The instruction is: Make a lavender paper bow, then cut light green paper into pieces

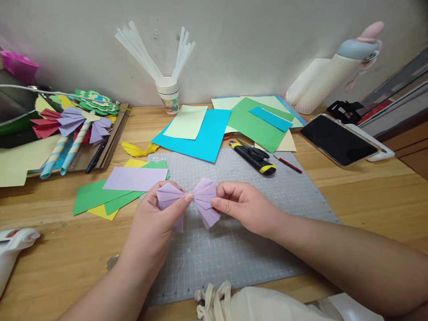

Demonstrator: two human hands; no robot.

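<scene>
A pleated lilac paper bow [204, 196] is held up over the grey cutting mat [234, 249], its folds fanning out to both sides. My left hand [160, 209] grips the bow's left half, the thumb pressed at its pinched centre. With thumb and fingers my right hand [245, 205] pinches the outer edge of the right half. Behind my left hand a lilac paper strip [133, 178] lies across green strips [96, 196] and yellow paper. The left fingers are partly hidden behind the bow.
Beyond the mat lie blue paper [214, 129], green paper [259, 120], a utility knife [252, 158] and a pencil [289, 165]. Paper cups [167, 98] hold white strips. At right are a phone [341, 139] and a bottle [337, 71]; finished paper butterflies [72, 122] lie left.
</scene>
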